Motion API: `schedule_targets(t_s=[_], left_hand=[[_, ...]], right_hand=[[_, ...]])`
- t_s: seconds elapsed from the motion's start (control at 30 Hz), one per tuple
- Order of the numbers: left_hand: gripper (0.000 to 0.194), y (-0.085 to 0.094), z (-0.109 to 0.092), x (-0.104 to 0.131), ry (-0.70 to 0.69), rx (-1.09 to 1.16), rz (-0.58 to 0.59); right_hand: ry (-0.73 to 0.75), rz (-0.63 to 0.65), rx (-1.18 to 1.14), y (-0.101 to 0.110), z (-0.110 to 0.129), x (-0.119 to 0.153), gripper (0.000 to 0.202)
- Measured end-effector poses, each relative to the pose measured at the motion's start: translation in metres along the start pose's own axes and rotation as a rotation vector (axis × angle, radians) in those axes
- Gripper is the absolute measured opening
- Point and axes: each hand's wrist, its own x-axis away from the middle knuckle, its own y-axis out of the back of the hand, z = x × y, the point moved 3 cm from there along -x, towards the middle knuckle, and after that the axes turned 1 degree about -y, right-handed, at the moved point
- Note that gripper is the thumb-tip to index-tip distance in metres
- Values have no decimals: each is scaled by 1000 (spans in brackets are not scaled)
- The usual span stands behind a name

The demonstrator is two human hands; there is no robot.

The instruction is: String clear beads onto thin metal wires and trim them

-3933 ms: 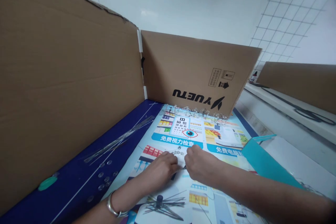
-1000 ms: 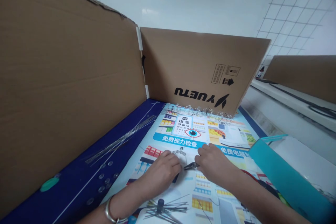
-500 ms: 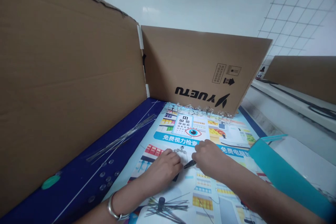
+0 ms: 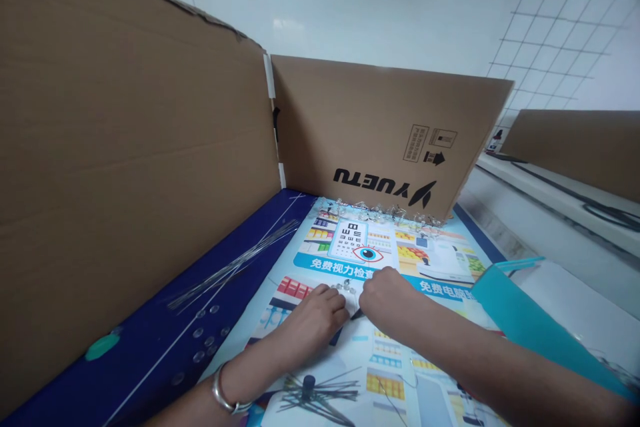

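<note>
My left hand (image 4: pixel 320 313) is closed low over the printed sheet, its fingers curled. Just right of it my right hand (image 4: pixel 383 293) is closed in a pinch, knuckles up. A dark, narrow tool (image 4: pixel 357 314) shows in the gap between them, mostly hidden; I cannot tell which hand grips it. Beyond the fingers lies a short curved string of clear beads (image 4: pixel 345 286), partly covered by my left hand. What the fingertips pinch is too small or hidden to make out.
Thin wires (image 4: pixel 235 263) and loose clear discs (image 4: pixel 199 340) lie on the blue surface at left, near a green lump (image 4: pixel 103 347). More wires fan around a dark knob (image 4: pixel 309 383). Beaded pieces line the cardboard wall (image 4: pixel 390 133). A teal folder (image 4: pixel 530 320) stands at right.
My right hand has shifted slightly left, closer to my left hand, and now covers more of the dark tool. My left hand has barely moved.
</note>
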Motion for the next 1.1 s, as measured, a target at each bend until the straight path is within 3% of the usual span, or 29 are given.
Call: schedule_targets(t_s=[0.13,0.27,0.43,0.67,0.77,0.9,1.1], left_hand=[[13,-3,2,1,52,7,4],[16,-2,11,4,179,67,-23],[19,9,20,7,336,253,-204],[20,23,15,8,386,384,-349],[19,26,11,7,386,417,-352],[17,29,5,6,403,501,-343],[16,33,-2,3,512,760,-350]], right_hand=[[-19,-45,-14,-14,-7,5,5],[-116,-232,-144,-21,-21,19,14],[-361,-494,-554,-29,-32,30,17],[-420,-667,-1063,-64,-18,19,16],[-390,-687,-1300,-70,-10,14,14],[-322,-611,-1613,-70,4,9,15],[-346,-709,-1655,-68,11,8,20]])
